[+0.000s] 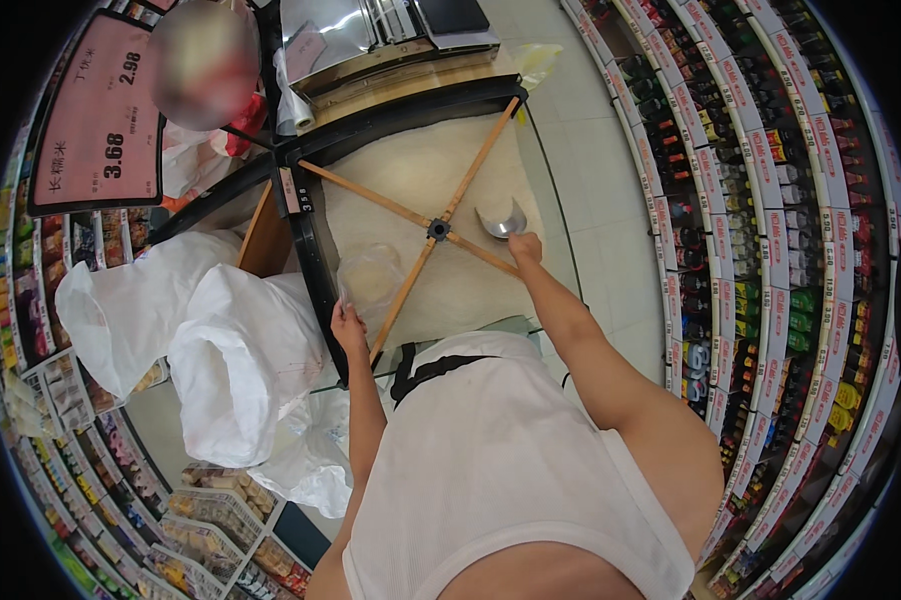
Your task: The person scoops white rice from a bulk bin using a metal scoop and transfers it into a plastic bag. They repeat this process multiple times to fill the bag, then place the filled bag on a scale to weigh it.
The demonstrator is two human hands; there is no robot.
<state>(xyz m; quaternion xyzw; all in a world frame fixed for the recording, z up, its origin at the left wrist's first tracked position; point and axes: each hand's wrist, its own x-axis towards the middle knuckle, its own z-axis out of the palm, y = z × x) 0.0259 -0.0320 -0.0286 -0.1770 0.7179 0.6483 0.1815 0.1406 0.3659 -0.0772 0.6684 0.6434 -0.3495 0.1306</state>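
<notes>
My right hand (525, 248) is closed round the handle of a metal scoop (513, 222), which holds some white rice and hangs over the right part of the bin. At the left side of the bin, my left hand (348, 326) grips the edge of a clear plastic bag (382, 262) with some pale grain in its bottom. Beneath both lies a wide bed of white rice (395, 165) inside a black-framed bin (315, 250). Two thin wooden bars (480, 157) cross above the rice and meet at a black hub (438, 230), between my hands.
White sacks (235, 350) stand left of the bin. Beyond its far edge is a shiny metal machine (345, 45) on a wooden top. A pink price sign (98, 110) rises at the upper left. Shelves of bottles (745, 230) line the right, past a tiled aisle (610, 240).
</notes>
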